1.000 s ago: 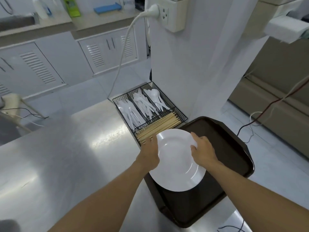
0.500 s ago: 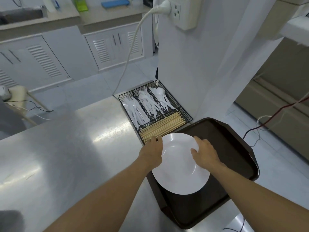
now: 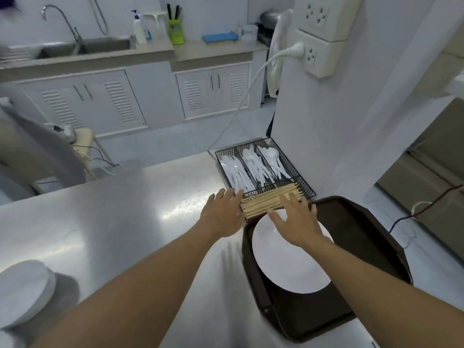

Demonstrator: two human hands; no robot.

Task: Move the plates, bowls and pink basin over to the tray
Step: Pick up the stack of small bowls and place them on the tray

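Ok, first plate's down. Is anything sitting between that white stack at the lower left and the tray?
Nothing visible. Between the stack of white dishes and the brown tray lies only bare steel counter. The cutlery basket sits farther back, off that line. Both hands, left hand and right hand, are open and empty.

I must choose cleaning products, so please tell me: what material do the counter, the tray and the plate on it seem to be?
The counter looks like brushed stainless steel: grey, with streaky glare. The tray seems dark brown moulded plastic, matte with a raised rim. The plate is smooth glossy white, ceramic or melamine; the look cannot settle which.
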